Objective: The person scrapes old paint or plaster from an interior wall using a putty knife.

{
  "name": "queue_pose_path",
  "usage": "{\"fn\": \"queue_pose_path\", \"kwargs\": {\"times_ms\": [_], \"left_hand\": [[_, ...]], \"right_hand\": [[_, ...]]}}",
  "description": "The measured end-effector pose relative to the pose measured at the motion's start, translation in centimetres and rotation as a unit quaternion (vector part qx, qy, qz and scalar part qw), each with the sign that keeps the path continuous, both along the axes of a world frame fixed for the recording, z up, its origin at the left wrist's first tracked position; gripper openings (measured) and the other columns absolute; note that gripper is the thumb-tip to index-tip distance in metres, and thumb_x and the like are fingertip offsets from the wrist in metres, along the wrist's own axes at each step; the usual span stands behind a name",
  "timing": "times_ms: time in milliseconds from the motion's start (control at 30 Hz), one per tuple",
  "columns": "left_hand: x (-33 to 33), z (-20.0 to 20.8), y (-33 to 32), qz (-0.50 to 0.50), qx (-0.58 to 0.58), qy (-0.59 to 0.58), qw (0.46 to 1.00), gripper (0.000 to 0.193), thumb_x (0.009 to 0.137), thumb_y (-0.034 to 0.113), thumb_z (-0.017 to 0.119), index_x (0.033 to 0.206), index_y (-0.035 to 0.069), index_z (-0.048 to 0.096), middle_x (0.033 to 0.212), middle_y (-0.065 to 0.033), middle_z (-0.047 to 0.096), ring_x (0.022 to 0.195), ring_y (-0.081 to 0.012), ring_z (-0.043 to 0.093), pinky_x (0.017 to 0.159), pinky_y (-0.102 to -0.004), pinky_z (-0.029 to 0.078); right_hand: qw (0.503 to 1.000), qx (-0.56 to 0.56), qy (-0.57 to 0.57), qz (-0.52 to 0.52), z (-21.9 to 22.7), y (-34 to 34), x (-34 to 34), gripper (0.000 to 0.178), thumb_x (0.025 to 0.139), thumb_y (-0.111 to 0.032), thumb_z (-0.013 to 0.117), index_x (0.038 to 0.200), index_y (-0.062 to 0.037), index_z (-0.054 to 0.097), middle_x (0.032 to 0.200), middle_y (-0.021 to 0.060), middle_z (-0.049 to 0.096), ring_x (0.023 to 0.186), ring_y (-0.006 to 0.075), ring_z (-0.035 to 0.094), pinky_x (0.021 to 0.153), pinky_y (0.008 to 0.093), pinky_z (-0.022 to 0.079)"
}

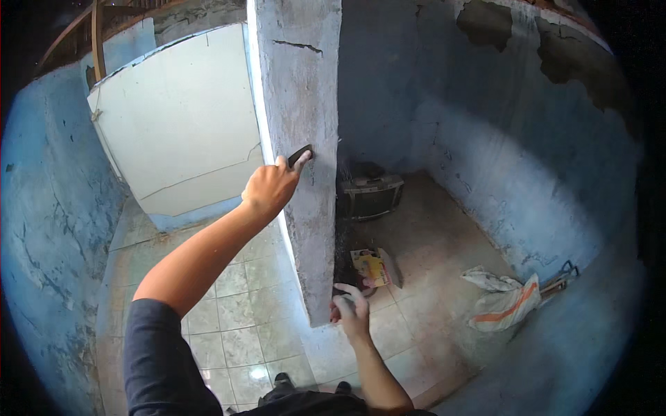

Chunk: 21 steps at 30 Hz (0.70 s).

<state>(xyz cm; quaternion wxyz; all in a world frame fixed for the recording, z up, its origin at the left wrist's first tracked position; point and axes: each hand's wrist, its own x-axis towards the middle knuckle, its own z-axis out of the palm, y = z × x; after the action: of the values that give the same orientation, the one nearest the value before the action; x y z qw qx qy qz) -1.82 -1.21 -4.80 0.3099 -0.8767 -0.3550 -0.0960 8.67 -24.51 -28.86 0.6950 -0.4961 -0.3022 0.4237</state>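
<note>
A narrow wall end (303,90) with grey, scuffed plaster rises upright in front of me. My left hand (270,188) is closed on a dark flat scraper (299,154), its index finger stretched along it and the blade against the plaster. Lower down, my right hand (354,310) is beside the wall end's right edge, with curled fingers whitened by dust. Something dark shows at those fingers, too small and hidden to name. A short crack (298,46) crosses the plaster above my left hand.
A pale panel (177,118) leans at the left. Behind the wall end, an old boxy television (374,200) stands on the floor near a yellow printed packet (370,267). A white sack with an orange stripe (510,307) lies by the peeling blue right wall (527,180).
</note>
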Motion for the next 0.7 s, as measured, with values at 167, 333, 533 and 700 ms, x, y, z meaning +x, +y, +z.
{"fn": "queue_pose_path", "kwargs": {"times_ms": [167, 333, 533, 700], "left_hand": [[0.6, -0.7, 0.4, 0.013, 0.001, -0.019, 1.0, 0.076, 0.099, 0.008, 0.051, 0.164, 0.023, 0.014, 0.099, -0.0176, 0.064, 0.071, -0.0283, 0.072, 0.06, -0.0395, 0.06], [-2.3, -1.1, 0.3, 0.037, -0.038, 0.003, 0.999, 0.078, 0.102, 0.008, 0.047, 0.164, 0.03, 0.005, 0.106, -0.0193, 0.063, 0.072, -0.0294, 0.072, 0.06, -0.0405, 0.061], [2.6, -0.6, 0.5, 0.027, -0.055, -0.015, 0.998, 0.075, 0.104, 0.01, 0.044, 0.164, 0.029, 0.004, 0.11, -0.0206, 0.062, 0.074, -0.0298, 0.072, 0.062, -0.0406, 0.061], [2.3, -1.1, -0.7, 0.035, -0.054, -0.005, 0.998, 0.074, 0.103, 0.01, 0.047, 0.164, 0.024, 0.008, 0.108, -0.0197, 0.063, 0.072, -0.028, 0.072, 0.059, -0.0379, 0.06]], "right_hand": [[1.0, 0.007, 0.011, -0.004, 0.1, 1.4, -0.6, 0.032, 0.096, -0.011, 0.059, 0.127, -0.0026, 0.059, 0.08, 0.0092, 0.064, 0.06, 0.0119, 0.06, 0.052, 0.0247, 0.047], [0.999, 0.02, 0.0, 0.048, -0.3, 2.9, -2.4, 0.032, 0.097, -0.013, 0.062, 0.128, -0.003, 0.059, 0.083, 0.0084, 0.065, 0.06, 0.0115, 0.06, 0.051, 0.0238, 0.047], [0.997, 0.018, 0.011, 0.081, -0.9, 3.5, -3.8, 0.034, 0.096, -0.014, 0.065, 0.128, -0.0042, 0.06, 0.082, 0.0081, 0.065, 0.058, 0.0114, 0.06, 0.051, 0.0248, 0.048], [0.998, 0.017, 0.014, 0.053, 0.0, 1.6, -1.4, 0.035, 0.095, -0.01, 0.063, 0.13, -0.0035, 0.057, 0.082, 0.0081, 0.066, 0.06, 0.0106, 0.06, 0.049, 0.023, 0.046]]}}
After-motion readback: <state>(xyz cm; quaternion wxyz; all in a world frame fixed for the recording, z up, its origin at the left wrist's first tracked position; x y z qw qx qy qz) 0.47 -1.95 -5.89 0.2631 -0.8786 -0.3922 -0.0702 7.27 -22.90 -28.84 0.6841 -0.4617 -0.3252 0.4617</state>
